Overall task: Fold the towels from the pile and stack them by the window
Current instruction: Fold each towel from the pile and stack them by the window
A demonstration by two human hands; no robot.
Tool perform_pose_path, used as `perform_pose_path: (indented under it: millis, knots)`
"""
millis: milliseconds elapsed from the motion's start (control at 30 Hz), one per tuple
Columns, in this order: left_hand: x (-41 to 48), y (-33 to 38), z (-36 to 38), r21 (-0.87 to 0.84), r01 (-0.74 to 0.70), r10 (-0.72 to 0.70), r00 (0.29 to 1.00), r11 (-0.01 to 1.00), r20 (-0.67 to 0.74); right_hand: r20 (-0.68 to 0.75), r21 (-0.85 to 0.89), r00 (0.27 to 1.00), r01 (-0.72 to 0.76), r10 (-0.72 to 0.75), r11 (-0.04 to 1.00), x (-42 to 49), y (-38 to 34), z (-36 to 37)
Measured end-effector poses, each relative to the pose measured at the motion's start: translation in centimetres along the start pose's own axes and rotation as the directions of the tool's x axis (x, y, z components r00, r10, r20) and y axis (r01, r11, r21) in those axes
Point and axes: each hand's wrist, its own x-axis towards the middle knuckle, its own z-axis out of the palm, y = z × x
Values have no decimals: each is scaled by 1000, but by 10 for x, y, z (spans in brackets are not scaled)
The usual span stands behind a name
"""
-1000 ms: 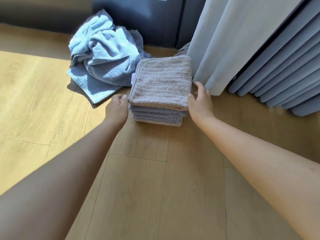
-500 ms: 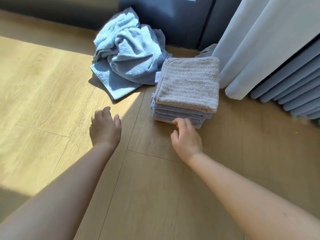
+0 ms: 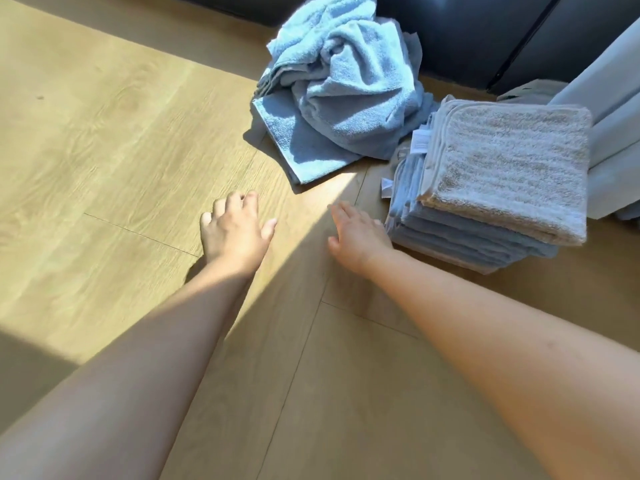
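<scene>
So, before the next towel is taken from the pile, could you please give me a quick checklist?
1. Left hand free: ok, holds nothing.
2. Right hand free: ok, open beside the folded stack.
3. Unfolded towels to fold: ok, the crumpled light blue pile lies beyond the hands.
4. Stack tidy: ok, the beige ribbed towel lies flat on top.
5. Folding space: ok, bare wood floor to the left.
6. Number of towels in the pile: cannot tell.

You see a light wood plank floor (image 3: pixel 104 150), partly sunlit. A pale curtain (image 3: pixel 616 98) hangs at your far right, beside a dark wall panel (image 3: pixel 467 36).
</scene>
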Motion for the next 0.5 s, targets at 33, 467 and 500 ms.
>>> perform_pose_path:
  millis: [33,467,500]
  knots:
    - [7,-2,1,39,-17,17,1000,999,14,27,-24,1000,4,-4,1000,10,-4,0]
    - [90,24,17,185,-324,288,937,928,198,56,-218,998,-5,18,976,108,-12,-7]
    - [90,26,19,180,-352,306,921,919,240,55,-219,998,-1,13,976,108,-13,-8]
